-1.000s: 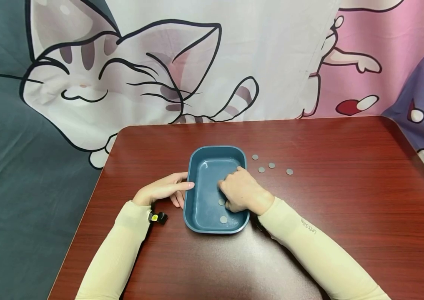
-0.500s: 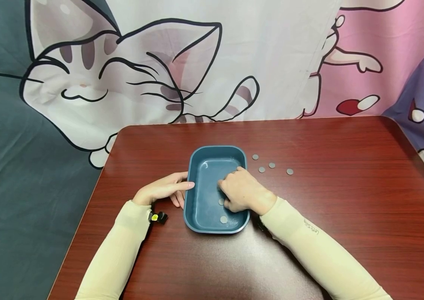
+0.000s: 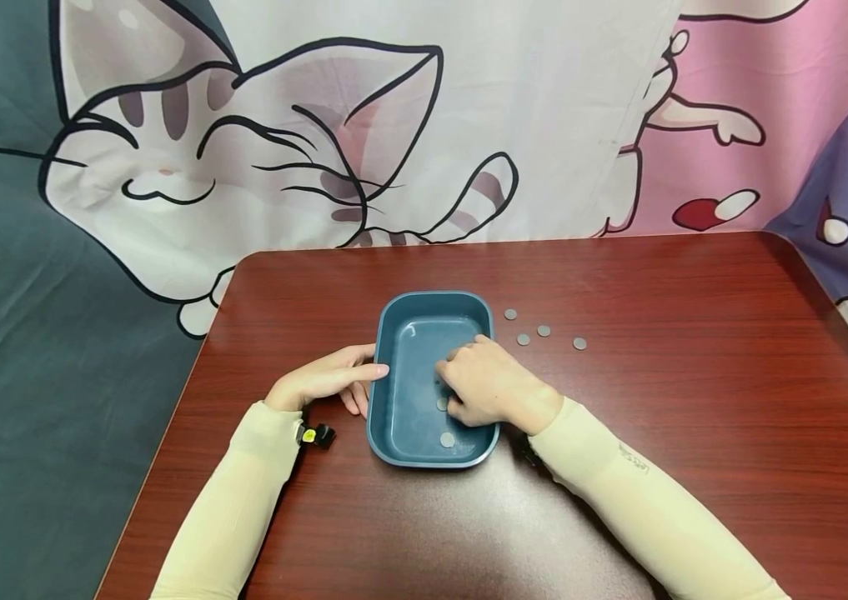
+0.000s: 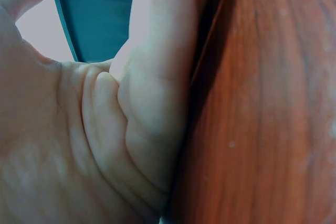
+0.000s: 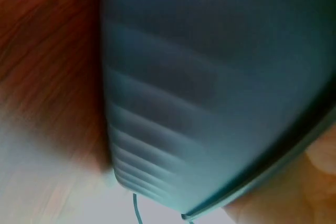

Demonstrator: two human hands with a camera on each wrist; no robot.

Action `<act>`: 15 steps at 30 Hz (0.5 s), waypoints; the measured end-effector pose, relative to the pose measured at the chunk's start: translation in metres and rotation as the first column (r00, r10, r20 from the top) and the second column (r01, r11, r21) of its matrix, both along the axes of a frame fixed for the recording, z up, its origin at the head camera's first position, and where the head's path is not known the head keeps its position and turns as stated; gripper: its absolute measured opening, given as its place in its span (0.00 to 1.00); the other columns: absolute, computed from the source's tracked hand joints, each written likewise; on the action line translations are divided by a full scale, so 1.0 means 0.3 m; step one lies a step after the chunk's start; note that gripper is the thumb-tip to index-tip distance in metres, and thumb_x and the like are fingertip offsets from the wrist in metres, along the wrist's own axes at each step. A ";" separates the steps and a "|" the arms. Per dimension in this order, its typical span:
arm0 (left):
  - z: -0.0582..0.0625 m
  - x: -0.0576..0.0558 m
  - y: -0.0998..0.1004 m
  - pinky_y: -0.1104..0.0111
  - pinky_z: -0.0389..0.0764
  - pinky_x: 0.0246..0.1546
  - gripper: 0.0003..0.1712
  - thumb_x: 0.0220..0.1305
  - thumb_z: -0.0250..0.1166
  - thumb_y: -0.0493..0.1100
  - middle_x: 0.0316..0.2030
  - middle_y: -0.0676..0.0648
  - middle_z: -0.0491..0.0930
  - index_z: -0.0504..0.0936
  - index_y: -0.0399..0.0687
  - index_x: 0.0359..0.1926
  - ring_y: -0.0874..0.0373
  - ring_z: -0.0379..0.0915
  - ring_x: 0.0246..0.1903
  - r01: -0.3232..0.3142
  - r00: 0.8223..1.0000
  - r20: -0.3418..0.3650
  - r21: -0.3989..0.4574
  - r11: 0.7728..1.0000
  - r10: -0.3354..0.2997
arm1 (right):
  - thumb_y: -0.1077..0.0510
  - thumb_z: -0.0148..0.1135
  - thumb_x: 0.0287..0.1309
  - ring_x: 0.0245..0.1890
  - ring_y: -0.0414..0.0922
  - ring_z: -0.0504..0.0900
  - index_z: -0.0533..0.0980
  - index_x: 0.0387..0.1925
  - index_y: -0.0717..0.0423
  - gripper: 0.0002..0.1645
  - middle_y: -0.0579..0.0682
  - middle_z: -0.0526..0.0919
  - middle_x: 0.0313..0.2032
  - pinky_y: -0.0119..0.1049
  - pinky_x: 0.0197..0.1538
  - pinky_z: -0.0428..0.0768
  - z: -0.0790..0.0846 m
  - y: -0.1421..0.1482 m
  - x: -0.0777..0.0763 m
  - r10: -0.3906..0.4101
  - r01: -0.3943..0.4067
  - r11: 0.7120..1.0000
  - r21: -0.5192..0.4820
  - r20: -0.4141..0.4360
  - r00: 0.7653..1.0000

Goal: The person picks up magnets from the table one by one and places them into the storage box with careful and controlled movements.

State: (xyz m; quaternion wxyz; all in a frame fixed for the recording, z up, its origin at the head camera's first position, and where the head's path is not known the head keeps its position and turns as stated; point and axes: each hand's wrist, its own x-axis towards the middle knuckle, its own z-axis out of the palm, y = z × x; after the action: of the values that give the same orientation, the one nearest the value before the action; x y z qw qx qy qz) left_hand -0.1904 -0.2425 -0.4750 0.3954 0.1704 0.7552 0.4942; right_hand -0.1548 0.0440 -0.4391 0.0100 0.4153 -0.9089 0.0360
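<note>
A blue rectangular container (image 3: 404, 417) stands on the table. My left hand (image 3: 326, 379) holds its left wall, thumb over the rim and the other fingers outside; the left wrist view shows the palm beside the blue wall. My right hand (image 3: 494, 383) reaches over the right rim, knuckles up and fingers bent down inside. Its fingertips are hidden, so I cannot tell what they hold. One silver coin (image 3: 442, 404) lies beside its thumb, and another coin (image 3: 447, 439) lies nearer the front. In the right wrist view the ribbed outer wall (image 5: 157, 108) fills most of the picture.
Several more coins (image 3: 543, 331) lie scattered on the reddish-brown table (image 3: 694, 350), to the right of the container's far end. Behind the table hangs a cloth (image 3: 544, 108) printed with cartoon cats. A small black device (image 3: 318, 435) sits at the left wrist.
My right wrist and forearm have shifted slightly to the right, while the fingers stay in the same spot inside the container. The left hand, container and visible coins have not moved.
</note>
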 end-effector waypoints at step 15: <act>-0.002 -0.003 0.002 0.53 0.85 0.28 0.29 0.70 0.55 0.58 0.26 0.35 0.84 0.63 0.54 0.67 0.39 0.83 0.25 0.000 1.000 0.006 -0.008 1.000 0.000 | 0.54 0.64 0.48 0.26 0.41 0.70 0.76 0.28 0.48 0.05 0.40 0.68 0.24 0.37 0.33 0.66 0.030 0.037 -0.001 0.112 -0.133 0.966 -0.224 -0.104 0.988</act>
State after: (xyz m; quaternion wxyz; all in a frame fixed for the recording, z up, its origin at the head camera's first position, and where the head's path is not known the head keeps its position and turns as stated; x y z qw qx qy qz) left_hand -0.1912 -0.2418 -0.4756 0.3983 0.1676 0.7560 0.4917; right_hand -0.1551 0.0551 -0.4300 0.0968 0.4678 -0.8699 0.1227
